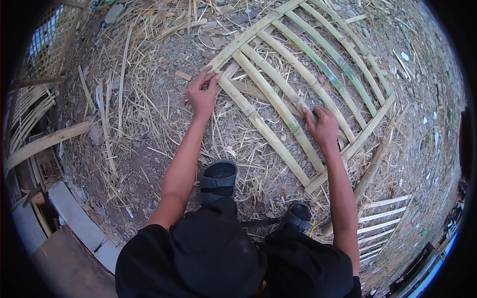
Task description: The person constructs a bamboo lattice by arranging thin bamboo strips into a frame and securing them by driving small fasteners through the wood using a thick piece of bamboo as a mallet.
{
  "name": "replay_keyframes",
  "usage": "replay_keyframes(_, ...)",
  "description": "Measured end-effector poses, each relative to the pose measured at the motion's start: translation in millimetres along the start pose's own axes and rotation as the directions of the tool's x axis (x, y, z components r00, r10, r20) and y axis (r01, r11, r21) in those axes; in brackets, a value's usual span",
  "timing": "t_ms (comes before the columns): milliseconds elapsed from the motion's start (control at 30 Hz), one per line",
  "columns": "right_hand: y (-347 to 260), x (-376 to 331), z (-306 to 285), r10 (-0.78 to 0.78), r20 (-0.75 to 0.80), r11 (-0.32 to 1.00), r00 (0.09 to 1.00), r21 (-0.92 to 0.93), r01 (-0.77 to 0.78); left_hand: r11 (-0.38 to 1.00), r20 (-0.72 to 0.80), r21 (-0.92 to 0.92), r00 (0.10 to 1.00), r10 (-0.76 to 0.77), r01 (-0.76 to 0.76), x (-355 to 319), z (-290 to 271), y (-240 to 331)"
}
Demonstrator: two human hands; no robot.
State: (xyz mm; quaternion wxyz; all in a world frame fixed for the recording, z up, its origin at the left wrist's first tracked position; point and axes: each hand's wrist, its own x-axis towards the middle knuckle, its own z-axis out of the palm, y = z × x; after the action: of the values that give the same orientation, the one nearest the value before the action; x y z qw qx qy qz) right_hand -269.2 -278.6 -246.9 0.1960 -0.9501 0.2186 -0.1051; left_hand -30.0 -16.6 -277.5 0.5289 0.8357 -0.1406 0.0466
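Note:
A lattice panel of pale and greenish split-bamboo slats (266,92) lies on the ground ahead of me, slanting to the right. Its slats run between two crosswise bamboo strips, a far one (251,34) and a near one (370,130). My left hand (201,97) is closed at the panel's left corner, thumb and fingers pinching where the far strip meets the outermost slat. Over the middle of the panel, my right hand (324,128) has its fingers curled round one slat. Part of that slat is hidden beneath the hand.
Bamboo shavings (144,92) litter the soil. A smaller slatted panel (382,226) lies at the lower right beside a bamboo pole (375,161). Concrete blocks (74,213) and a wooden plank (47,144) stand at the left. My sandalled feet (217,180) are close to the panel.

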Motion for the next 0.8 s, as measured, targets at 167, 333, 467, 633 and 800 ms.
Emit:
replay_keyframes(167,-4.5,-9.7,1.2,-0.027,-0.049,0.998,0.998,-0.062,0.024,0.999,0.008,0.043,0.999,0.033,-0.033,1.7,-1.1,-12.2)
replay_keyframes(333,-12.0,-53.5,-22.8,-0.004,-0.237,0.998,0.972,0.056,0.018,0.994,0.008,-0.078,0.997,-0.072,0.072,-0.8,-1.1,-2.8)
replay_keyframes(467,-4.9,-115.2,-62.6,0.266,-0.288,0.963,0.92,0.109,-0.245,0.998,0.024,-0.046,0.998,-0.05,0.051,0.1,-3.2,-8.1)
replay_keyframes(633,11.7,-202.7,-109.2,0.5,-0.318,0.833,0.806,-0.078,-0.548,0.994,-0.031,0.069,0.996,0.089,-0.087,1.1,-5.5,-12.3)
replay_keyframes(800,23.8,-280.6,-111.8,0.704,-0.287,0.584,0.65,-0.287,-0.759,0.996,0.004,0.002,0.996,0.084,-0.084,1.4,-6.8,-6.3)
